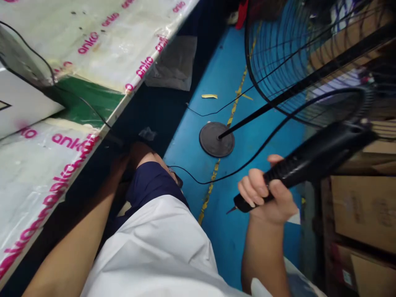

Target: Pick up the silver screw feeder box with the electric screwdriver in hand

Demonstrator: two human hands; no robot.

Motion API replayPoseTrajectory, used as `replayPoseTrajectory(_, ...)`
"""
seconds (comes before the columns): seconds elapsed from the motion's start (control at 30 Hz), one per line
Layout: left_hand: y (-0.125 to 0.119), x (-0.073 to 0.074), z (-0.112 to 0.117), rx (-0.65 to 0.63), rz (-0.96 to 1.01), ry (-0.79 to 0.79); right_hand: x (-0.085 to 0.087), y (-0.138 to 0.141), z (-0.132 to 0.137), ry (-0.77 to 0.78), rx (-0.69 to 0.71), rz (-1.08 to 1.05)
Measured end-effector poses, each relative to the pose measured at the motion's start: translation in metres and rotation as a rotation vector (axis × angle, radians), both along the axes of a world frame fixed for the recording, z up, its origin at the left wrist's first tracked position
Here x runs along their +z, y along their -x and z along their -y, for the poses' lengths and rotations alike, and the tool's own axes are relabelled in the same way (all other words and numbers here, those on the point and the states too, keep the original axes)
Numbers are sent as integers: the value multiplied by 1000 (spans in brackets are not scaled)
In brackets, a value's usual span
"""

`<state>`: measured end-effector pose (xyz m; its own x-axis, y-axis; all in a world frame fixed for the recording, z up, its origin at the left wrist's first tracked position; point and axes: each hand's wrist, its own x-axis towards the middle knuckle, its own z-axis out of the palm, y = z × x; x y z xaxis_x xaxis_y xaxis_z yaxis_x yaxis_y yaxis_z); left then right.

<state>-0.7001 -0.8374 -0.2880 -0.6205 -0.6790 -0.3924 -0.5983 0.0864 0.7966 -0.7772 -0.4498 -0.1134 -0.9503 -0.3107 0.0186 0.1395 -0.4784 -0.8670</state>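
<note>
My right hand (267, 194) is closed around the handle of a black hair dryer (318, 154), whose barrel points up to the right. Its black cord (247, 163) trails left across the blue floor. My left arm reaches down under the edge of the table (102, 41). My left hand (119, 163) is in deep shadow there, near a dark cable (93, 111) that runs off the table edge. I cannot make out its fingers or whether it holds anything.
The table is wrapped in clear plastic with pink lettering. A standing fan with a black cage (309, 53) and round base (216, 139) stands on the blue floor (229, 74). Cardboard boxes (361, 206) are stacked at the right.
</note>
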Motion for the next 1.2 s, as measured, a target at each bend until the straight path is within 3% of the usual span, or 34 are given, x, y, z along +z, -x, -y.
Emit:
replayPoseTrajectory(0.17, 27, 35, 16, -46, -184, -117, -13, -4, -9, 37, 12, 30)
replayPoseTrajectory(0.27, 22, 54, 16, -41, -244, -140, -12, 6, -17, 23, 15, 21)
replayPoseTrajectory(0.37, -23, 57, -1, -31, -175, -140, -15, 12, -15, -2, 42, 24)
replayPoseTrajectory(0.5, -125, 51, -43, 88, 27, -109, -33, 9, 12, 57, 89, 118)
replayPoseTrajectory(0.6, -183, 62, -76, 181, 131, -91, -45, 3, 41, 76, 151, 196)
replayPoseTrajectory(0.67, -200, 74, -91, 233, 154, -69, -50, 2, 58, 76, 215, 229)
replayPoseTrajectory(0.77, -201, 84, -102, 270, 148, -40, -50, 6, 77, 92, 306, 235)
replayPoseTrajectory(0.9, -188, 82, -101, 228, 156, -9, -44, 22, 84, 135, 307, 180)
replayPoseTrajectory(1.03, -178, 77, -99, 134, 205, -21, -43, 36, 70, 169, 217, 166)
replayPoseTrajectory(1.2, -173, 74, -96, 31, 223, -35, -58, 32, 37, 169, 127, 232)
